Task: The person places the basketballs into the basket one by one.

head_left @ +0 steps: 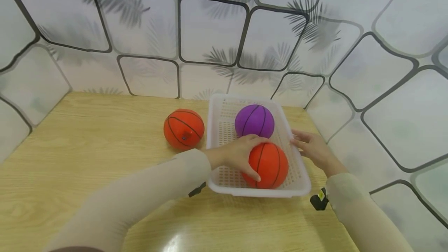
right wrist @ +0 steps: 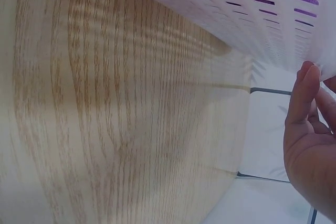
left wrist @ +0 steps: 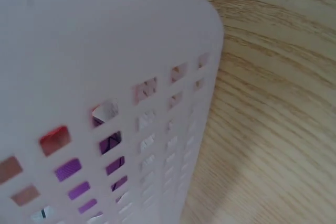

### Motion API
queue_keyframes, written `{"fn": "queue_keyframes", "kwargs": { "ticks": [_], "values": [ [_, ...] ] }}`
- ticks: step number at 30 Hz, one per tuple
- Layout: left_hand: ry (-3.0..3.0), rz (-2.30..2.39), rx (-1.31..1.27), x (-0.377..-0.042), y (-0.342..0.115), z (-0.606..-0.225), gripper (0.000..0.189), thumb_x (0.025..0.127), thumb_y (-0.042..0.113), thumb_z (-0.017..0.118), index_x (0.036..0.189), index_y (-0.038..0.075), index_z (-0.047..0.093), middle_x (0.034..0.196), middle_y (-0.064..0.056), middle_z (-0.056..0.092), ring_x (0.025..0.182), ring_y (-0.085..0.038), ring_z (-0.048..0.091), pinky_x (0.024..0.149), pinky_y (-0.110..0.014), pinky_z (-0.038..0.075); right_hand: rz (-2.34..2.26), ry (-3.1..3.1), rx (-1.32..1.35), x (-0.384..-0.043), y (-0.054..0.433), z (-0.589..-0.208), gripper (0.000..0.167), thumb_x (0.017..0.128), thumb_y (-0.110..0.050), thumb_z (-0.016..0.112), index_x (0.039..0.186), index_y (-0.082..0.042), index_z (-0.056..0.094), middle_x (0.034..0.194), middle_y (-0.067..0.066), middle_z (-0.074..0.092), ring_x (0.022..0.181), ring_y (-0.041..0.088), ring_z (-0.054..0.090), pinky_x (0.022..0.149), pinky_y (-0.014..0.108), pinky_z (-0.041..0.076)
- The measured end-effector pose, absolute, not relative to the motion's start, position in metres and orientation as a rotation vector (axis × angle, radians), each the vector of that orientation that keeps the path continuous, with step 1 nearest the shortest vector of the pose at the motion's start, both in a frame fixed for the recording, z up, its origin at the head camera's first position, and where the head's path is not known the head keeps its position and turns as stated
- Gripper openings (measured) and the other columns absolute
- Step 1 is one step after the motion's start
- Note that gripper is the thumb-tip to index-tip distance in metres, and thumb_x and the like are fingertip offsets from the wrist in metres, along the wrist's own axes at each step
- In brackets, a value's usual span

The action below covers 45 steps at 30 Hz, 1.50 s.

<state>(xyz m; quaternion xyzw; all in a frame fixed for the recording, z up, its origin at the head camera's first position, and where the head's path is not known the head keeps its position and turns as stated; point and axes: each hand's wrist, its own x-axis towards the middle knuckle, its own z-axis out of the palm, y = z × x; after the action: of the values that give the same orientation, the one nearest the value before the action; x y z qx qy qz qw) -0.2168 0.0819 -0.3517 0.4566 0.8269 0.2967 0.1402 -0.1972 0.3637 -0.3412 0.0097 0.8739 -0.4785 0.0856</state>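
Note:
In the head view my left hand (head_left: 241, 154) reaches over the near left rim of a white plastic basket (head_left: 304, 180). Its fingers and thumb hold an orange-red toy basketball (head_left: 271, 164) in the basket's near half. Behind that ball, also inside, sits a purple toy basketball (head_left: 254, 119). My right hand (head_left: 313, 149) is at the basket's right side, its fingertips touching the rim. From the right wrist view, the fingers (right wrist: 302, 95) rest against the outer wall. Only the basket's slotted wall (left wrist: 115, 40) shows in the left wrist view, with no hand visible there.
Left of the basket, a second orange-red ball (head_left: 183, 129) lies on the wooden table (head_left: 105, 139). Patterned white panels (head_left: 213, 30) stand behind the table and along both sides. The right panel (head_left: 395, 135) is close to my right hand.

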Motion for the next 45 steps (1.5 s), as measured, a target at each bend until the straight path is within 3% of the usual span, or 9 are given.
{"fn": "queue_keyframes", "kwargs": {
  "ticks": [18,23,31,38,45],
  "values": [
    [2.343,0.835,1.364,-0.215,0.084,-0.354,0.107,0.067,0.044,0.085,0.151,0.023,0.024,0.152,-0.010,0.023,0.137,-0.023,0.027,0.104,-0.040,0.037,-1.432,2.594,0.027,-0.197,0.364,-0.340,0.056,0.098,-0.020,0.056,0.145,0.001,0.035,0.135,0.030,0.045,0.109,0.022,0.057,0.089,0.042,0.049],
    [2.351,0.850,1.397,-0.217,0.078,-0.349,0.105,0.068,0.043,0.085,0.151,0.021,0.025,0.153,-0.010,0.024,0.139,-0.023,0.023,0.106,-0.043,0.033,-1.423,2.600,0.013,-0.197,0.364,-0.341,0.057,0.097,-0.022,0.056,0.145,0.001,0.035,0.135,0.029,0.046,0.110,0.024,0.057,0.089,0.042,0.049],
    [2.401,0.936,1.463,-0.231,0.054,-0.325,0.103,0.068,0.040,0.085,0.149,0.014,0.028,0.150,-0.005,0.032,0.138,-0.020,0.026,0.111,-0.037,0.025,-1.440,2.602,-0.005,-0.198,0.365,-0.342,0.056,0.098,-0.020,0.056,0.144,0.002,0.035,0.135,0.029,0.046,0.110,0.024,0.057,0.089,0.041,0.050],
    [2.515,1.039,1.518,-0.244,0.026,-0.307,0.096,0.067,0.040,0.086,0.145,0.012,0.038,0.147,-0.006,0.038,0.135,-0.021,0.033,0.110,-0.039,0.028,-1.453,2.588,-0.010,-0.198,0.365,-0.342,0.056,0.098,-0.020,0.056,0.145,0.002,0.034,0.135,0.030,0.045,0.112,0.027,0.056,0.089,0.042,0.049],
    [2.534,1.284,1.452,-0.247,-0.004,-0.298,0.079,0.070,0.029,0.086,0.138,0.010,0.049,0.138,-0.005,0.049,0.122,-0.025,0.047,0.093,-0.045,0.046,-1.470,2.579,-0.013,-0.197,0.364,-0.345,0.057,0.097,-0.019,0.056,0.144,0.004,0.034,0.134,0.032,0.045,0.108,0.023,0.058,0.090,0.043,0.049]
  ]
}}
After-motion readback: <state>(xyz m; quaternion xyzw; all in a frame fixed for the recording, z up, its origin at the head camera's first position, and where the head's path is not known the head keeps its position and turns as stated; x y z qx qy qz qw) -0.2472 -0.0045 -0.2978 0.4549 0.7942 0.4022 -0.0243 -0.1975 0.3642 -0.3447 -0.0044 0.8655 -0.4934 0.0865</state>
